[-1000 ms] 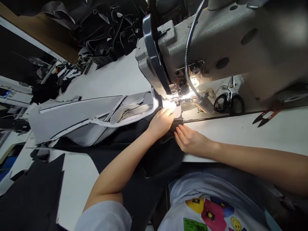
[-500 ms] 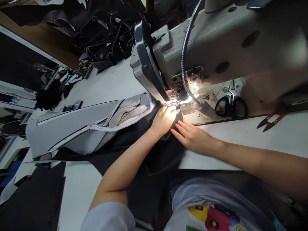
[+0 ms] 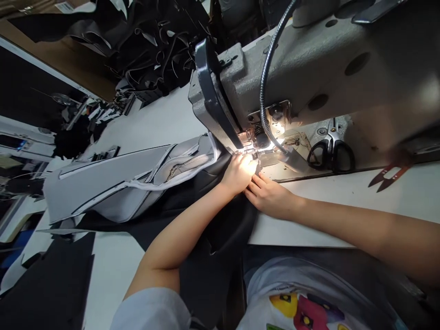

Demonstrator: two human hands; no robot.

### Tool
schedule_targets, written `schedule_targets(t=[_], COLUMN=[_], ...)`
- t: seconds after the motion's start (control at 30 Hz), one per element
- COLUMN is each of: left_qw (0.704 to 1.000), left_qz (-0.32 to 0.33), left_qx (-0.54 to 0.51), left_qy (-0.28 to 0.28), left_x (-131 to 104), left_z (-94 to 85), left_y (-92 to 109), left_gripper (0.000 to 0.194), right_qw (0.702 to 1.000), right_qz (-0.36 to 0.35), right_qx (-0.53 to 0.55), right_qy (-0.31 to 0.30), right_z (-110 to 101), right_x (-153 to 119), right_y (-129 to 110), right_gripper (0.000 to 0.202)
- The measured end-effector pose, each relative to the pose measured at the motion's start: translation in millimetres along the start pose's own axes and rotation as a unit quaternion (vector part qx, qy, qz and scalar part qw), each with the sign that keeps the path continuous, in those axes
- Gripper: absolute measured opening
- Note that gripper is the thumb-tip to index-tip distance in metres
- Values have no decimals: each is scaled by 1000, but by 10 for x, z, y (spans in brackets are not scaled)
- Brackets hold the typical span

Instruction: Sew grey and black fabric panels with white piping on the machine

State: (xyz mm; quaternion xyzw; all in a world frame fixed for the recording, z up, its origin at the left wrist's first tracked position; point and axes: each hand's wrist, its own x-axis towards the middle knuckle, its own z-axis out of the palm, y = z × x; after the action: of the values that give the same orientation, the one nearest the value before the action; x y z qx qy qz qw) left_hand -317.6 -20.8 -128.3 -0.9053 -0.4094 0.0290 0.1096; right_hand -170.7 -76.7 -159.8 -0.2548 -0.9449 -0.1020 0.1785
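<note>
Black fabric (image 3: 233,215) runs under the lit needle area of a grey sewing machine (image 3: 309,59) and hangs over the table's front edge. My left hand (image 3: 239,173) is beside the presser foot, its fingers bent and closed on the fabric; the lamp's glare washes out the fingertips. Just right of it and touching it, my right hand (image 3: 273,197) has its fingers bent on the fabric's right edge, with the thumb hidden. A grey padded piece with white piping (image 3: 113,183) is joined to or lies on the black fabric, to the left.
Black-handled scissors (image 3: 332,149) lie on the machine bed. Red thread snips (image 3: 388,176) rest on the white table (image 3: 309,224) at right. A flexible lamp neck (image 3: 264,78) curves down before the needle. Dark cut pieces (image 3: 147,50) are heaped at the back.
My right hand has shifted slightly left, against my left hand, and its stretched fingers have bent. The black fabric's right part has drawn left and folded. The view has shifted a little.
</note>
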Motion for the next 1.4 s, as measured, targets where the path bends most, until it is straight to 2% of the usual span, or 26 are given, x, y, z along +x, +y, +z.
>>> schedule_targets(t=[0.2,0.27,0.33,0.4,0.47,0.53,0.6,0.67,0.7,0.77,0.8,0.87,1.0,1.1,1.4], left_qw=[1000,999,996,989,982,976,973,956,934,861,826,791,775,778,779], left_qz=[-11,-12,-31,-62,-81,-92,-89,-78,-88,-141,-170,-202,-182,-155,-144], left_qx=[-15,-41,-80,-117,-119,-90,-83,-176,-257,-421,-475,-524,-564,-565,-560], left_qy=[-2,-13,-25,-61,-125,-176,-196,-220,-231,-248,-251,-244,-219,-227,-245], left_x=[9,-34,-137,-280,-409,-469,-453,-391,-355,-296,-277,-260,-265,-255,-275], left_z=[27,-55,-184,-309,-397,-458,-516,-578,-611,-674,-705,-757,-818,-840,-815], left_y=[-33,4,93,224,354,417,363,200,97,-96,-170,-257,-293,-317,-336], left_gripper=[23,23,23,34,53,51,33,19,16,14,16,19,20,20,18], right_qw=[992,989,983,975,976,977,975,970,968,966,966,965,964,962,956], right_qz=[5,46,126,190,201,201,210,217,218,222,224,228,226,227,231], right_qx=[123,141,131,111,82,65,77,97,103,104,101,99,110,126,158], right_qy=[-9,-4,11,23,33,28,-8,-54,-71,-84,-84,-85,-84,-88,-89], right_z=[115,146,185,230,264,265,230,175,145,84,50,-23,-178,-244,-198], right_x=[-39,-60,-79,-90,-85,-65,-29,23,53,116,144,191,230,234,209], right_y=[158,238,324,409,480,526,558,596,617,659,675,692,691,696,721], right_gripper=[36,34,27,22,23,26,29,30,30,33,33,34,35,34,30])
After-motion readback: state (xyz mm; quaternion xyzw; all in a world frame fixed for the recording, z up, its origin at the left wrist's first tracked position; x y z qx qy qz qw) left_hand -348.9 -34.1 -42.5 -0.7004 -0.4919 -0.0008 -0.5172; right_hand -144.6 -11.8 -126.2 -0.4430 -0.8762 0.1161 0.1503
